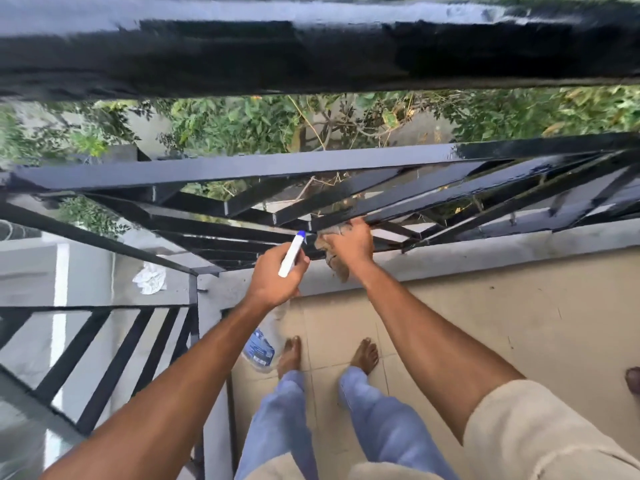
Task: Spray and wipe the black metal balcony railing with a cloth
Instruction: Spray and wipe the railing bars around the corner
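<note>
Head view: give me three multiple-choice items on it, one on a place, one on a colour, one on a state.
1. Where is the cloth?
A. in a bucket
B. over a chair back
C. against the slanted bars of the railing, under the right hand

2. What colour is the nozzle tip of the spray bottle?
A. blue
B. red
C. green

3. What is the left hand doing?
A. hanging empty
B. gripping the spray bottle
C. lying flat on the railing

Answers:
1. C, the right hand holds the cloth on the bars.
2. A, the tip on the white sprayer is blue.
3. B, its fingers curl round the sprayer's neck.
</note>
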The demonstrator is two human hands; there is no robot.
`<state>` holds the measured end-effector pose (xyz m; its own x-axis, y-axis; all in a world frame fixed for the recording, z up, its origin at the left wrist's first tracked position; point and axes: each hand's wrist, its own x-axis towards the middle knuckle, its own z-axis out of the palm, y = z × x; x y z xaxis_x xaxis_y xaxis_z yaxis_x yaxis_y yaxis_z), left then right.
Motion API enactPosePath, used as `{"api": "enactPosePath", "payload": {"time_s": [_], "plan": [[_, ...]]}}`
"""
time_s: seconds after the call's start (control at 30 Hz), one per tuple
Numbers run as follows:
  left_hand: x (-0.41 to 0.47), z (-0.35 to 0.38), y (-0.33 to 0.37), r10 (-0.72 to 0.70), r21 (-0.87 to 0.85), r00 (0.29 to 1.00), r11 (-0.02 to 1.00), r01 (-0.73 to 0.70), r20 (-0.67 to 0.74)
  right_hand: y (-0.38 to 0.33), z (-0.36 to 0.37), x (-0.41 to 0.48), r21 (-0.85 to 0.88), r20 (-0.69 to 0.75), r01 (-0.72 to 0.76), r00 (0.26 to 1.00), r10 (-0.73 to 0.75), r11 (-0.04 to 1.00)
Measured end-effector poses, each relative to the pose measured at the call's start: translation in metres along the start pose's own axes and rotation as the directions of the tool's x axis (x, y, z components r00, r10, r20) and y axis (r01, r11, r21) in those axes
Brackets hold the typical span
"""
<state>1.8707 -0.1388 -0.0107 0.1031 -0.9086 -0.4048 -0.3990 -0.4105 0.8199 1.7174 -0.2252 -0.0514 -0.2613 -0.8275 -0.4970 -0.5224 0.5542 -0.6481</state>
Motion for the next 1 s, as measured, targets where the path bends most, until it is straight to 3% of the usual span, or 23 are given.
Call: {"api": "enactPosePath", "payload": {"time_s": [0.07,0.17,0.27,0.43,0.57,0.7,0.9,1.0], "plan": [[-0.001,-0.001,0.003,-0.007,0.009,1.0,1.0,0.007,0.01,0.006,-0.001,-0.009,0.08,0.013,0.017,1.0,-0.018,0.997],[-0.001,-0.002,0.011,0.005,0.025,1.0,1.0,-0.005,0.022,0.004,-0.003,-0.005,-0.031,-0.026,0.036,0.999,-0.037,0.999],[-0.004,-0.004,0.017,0.012,0.021,1.0,1.0,-0.012,0.027,-0.008,-0.003,-0.003,-0.11,-0.117,-0.036,0.993,0.023,0.993],[-0.003,-0.008,0.027,-0.002,0.022,1.0,1.0,0.001,0.023,-0.01,0.002,-0.02,-0.001,-0.019,-0.03,0.999,0.03,1.0],[0.004,-0.002,0.03,0.014,0.023,1.0,1.0,-0.015,0.028,-0.006,-0.007,-0.006,-0.101,-0.033,-0.028,0.999,0.025,0.994],[0.01,0.002,0.028,0.022,0.07,0.998,0.997,-0.026,0.054,-0.016,-0.002,-0.004,-0.067,-0.092,-0.088,0.992,0.082,0.994],[0.016,0.009,0.026,0.046,0.132,0.995,0.99,-0.057,0.088,0.003,0.004,-0.017,0.07,-0.008,-0.036,0.999,0.036,0.997],[0.017,0.006,0.025,0.068,0.137,0.992,0.987,-0.082,0.103,0.0,0.007,-0.005,0.053,-0.084,-0.1,0.991,0.104,0.994]]}}
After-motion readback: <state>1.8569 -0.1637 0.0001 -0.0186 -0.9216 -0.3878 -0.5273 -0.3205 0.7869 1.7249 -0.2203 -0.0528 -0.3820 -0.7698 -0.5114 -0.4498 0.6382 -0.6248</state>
